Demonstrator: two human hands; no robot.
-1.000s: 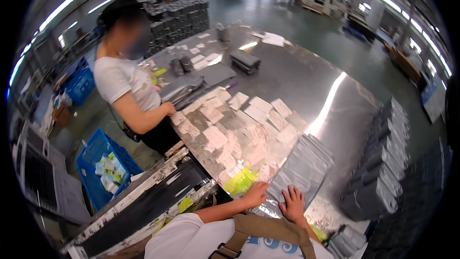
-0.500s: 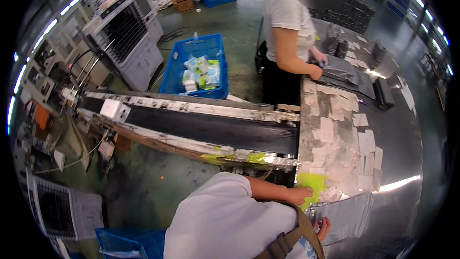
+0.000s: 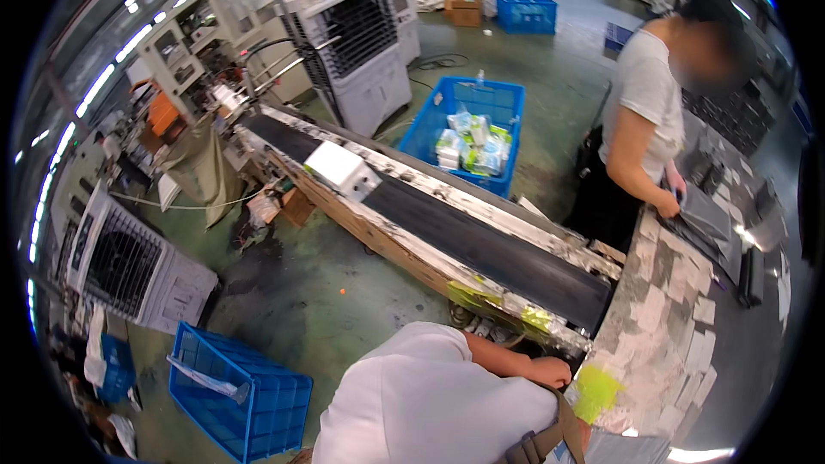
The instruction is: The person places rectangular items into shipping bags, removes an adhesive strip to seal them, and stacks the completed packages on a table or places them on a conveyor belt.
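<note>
My left hand (image 3: 550, 371) is at the table edge, beside the end of the conveyor belt (image 3: 490, 245) and a yellow-green patch (image 3: 597, 391). Its fingers look curled in, and whatever they may hold is hidden. Below it, a strap across my body covers most of my right hand (image 3: 586, 435); only a sliver of skin shows, near a silvery-grey plastic bag (image 3: 632, 447) lying on the table (image 3: 657, 318).
Across the belt a co-worker (image 3: 640, 112) handles grey bags (image 3: 709, 223). A white box-shaped unit (image 3: 342, 170) sits over the belt. One blue crate (image 3: 516, 99) contains packets; another blue crate (image 3: 279, 408) stands at lower left. Air coolers (image 3: 369, 86) stand on the floor.
The view has swung left, so the scene sits further right and the lower-left crate shows more. My left hand has drawn back from the yellow-green patch; my right hand is now mostly hidden.
</note>
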